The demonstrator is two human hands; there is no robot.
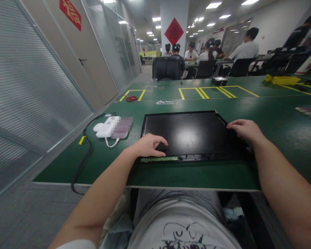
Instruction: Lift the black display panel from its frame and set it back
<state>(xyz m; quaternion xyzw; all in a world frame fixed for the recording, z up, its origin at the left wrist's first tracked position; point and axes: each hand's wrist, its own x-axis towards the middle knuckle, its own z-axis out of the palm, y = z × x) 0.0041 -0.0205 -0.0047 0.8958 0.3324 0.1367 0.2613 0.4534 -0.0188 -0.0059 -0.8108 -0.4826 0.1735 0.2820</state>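
A black flat display panel (pixel 189 133) lies on the green table in front of me. A thin green circuit board strip (pixel 159 159) runs along the left part of its near edge. My left hand (pixel 151 145) is over the panel's near left corner, thumb and fingers apart, holding nothing. At the panel's right side, my right hand (pixel 245 129) pinches the black frame edge between thumb and fingertips. Part of that right edge is hidden behind my right hand and wrist.
Left of the panel are a white device (pixel 107 127) with a white cable, a blurred phone (pixel 122 128) and a black cable (pixel 86 152). Farther back lie red-handled scissors (pixel 131 99), a plastic cup (pixel 154 82) and a black box (pixel 219 81). People sit beyond a black chair (pixel 166 68).
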